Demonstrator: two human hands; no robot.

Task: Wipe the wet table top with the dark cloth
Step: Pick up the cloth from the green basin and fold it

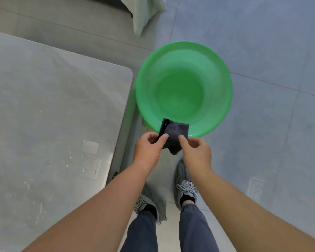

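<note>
The dark cloth [174, 134], folded small, hangs in the air over the near rim of a green basin. My left hand [149, 148] pinches its left edge between thumb and fingers. My right hand [196, 150] pinches its right edge the same way. The grey table top [53, 106] fills the left half of the view, and water drops and wet patches [88, 160] glisten near its right edge. Both hands are to the right of the table, off its surface.
The green basin [220, 77] stands on the tiled floor just right of the table's rounded corner. My feet in grey shoes [185, 188] are below the hands. A pale green fabric [145, 13] hangs at the top of the view.
</note>
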